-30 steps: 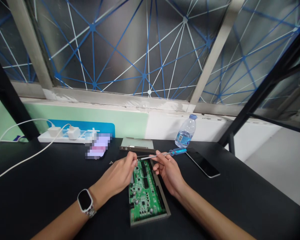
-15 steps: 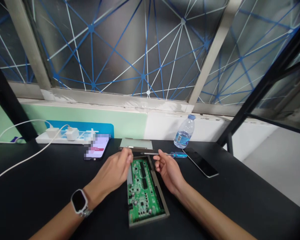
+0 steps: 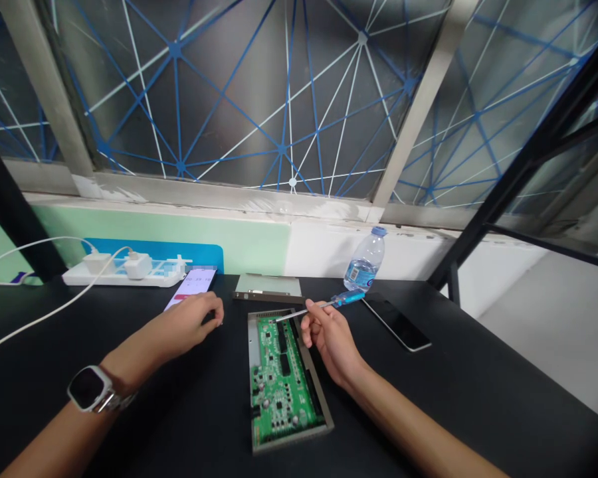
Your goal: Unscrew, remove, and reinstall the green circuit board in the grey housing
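A green circuit board (image 3: 282, 378) lies in a grey metal case (image 3: 323, 392) on the black table (image 3: 129, 425). My right hand (image 3: 331, 338) is closed on a blue-handled screwdriver (image 3: 323, 305), whose tip points left over the board's far end. My left hand (image 3: 192, 322) rests on the table left of the case, fingers curled down at the near end of a lit phone (image 3: 192, 285). Whether it holds anything is hidden. A watch (image 3: 87, 388) is on my left wrist.
The case's grey lid (image 3: 268, 287) lies behind the board. A water bottle (image 3: 363, 262) and a dark phone (image 3: 397, 323) sit to the right. A white power strip (image 3: 122, 271) with chargers and cables runs along the wall at left. The table ends at right.
My left hand left the screwdriver tip and moved left to the table by the lit phone. My right hand kept the screwdriver, now tilted handle-up over the board.
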Demonstrator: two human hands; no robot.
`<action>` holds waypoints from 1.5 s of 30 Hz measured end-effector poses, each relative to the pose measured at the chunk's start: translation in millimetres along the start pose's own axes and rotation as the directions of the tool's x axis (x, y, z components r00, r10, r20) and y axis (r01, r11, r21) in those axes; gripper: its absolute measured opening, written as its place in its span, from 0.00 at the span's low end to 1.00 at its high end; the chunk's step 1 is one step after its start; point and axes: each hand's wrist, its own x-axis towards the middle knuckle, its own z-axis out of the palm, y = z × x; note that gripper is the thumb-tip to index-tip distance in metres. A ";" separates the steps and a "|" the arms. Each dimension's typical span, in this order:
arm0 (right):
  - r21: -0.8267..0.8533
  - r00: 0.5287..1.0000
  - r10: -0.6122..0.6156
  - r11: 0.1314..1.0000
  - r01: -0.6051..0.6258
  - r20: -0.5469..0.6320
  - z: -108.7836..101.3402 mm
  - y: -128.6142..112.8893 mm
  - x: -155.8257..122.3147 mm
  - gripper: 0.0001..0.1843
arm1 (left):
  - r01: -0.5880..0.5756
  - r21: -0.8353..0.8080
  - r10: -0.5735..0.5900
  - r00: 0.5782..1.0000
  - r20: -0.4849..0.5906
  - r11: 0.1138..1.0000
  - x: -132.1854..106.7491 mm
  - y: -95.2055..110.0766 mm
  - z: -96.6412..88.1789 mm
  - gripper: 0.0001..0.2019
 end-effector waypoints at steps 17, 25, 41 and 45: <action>-0.035 0.999 -0.006 0.999 0.007 0.039 -1.2 0.2 0.5 0.20 | 0.047 -0.019 -0.047 0.999 -0.012 0.999 4.4 -17.8 17.4 0.07; -0.049 0.998 -0.015 0.999 0.018 0.053 -2.4 1.2 1.4 0.19 | 0.074 -0.058 -0.075 0.997 -0.005 0.996 4.3 -13.0 20.6 0.13; -0.086 0.997 -0.027 0.996 0.033 0.078 -2.1 1.4 2.6 0.18 | 0.003 0.053 -0.004 1.000 0.018 0.999 9.7 -17.7 23.7 0.13; -0.093 0.996 -0.026 0.995 0.034 0.085 -2.8 2.0 2.7 0.19 | 0.026 0.074 -0.029 0.999 0.041 0.997 10.9 -20.8 24.1 0.12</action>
